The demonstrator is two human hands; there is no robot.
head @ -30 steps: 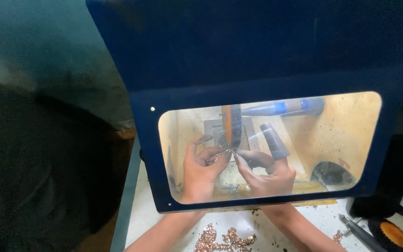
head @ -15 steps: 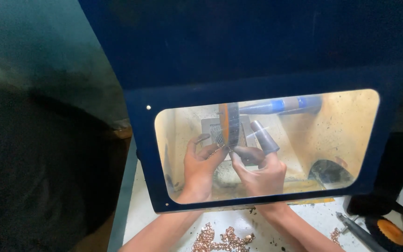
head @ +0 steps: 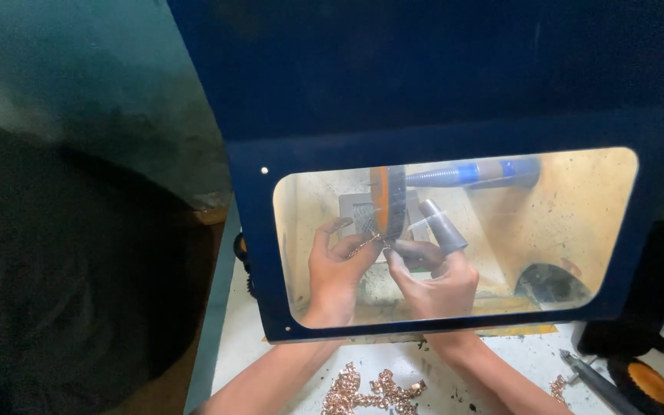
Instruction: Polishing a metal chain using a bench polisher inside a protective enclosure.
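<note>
You pinch a thin, pale metallic chain between both hands inside the blue hood. It runs short and taut, slanting up to the right, its upper end pressed against the edge of the upright orange-and-dark polishing wheel just above.

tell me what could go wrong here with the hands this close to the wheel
1. The left hand and right hand pinch a thin chain piece right against the polishing wheel; if the wheel is turning, it could snag the chain and pull fingers in.
2. The left hand's fingertips look bare, so they could get scraped or heated.
3. The dusty window blurs the view of the contact point.
</note>
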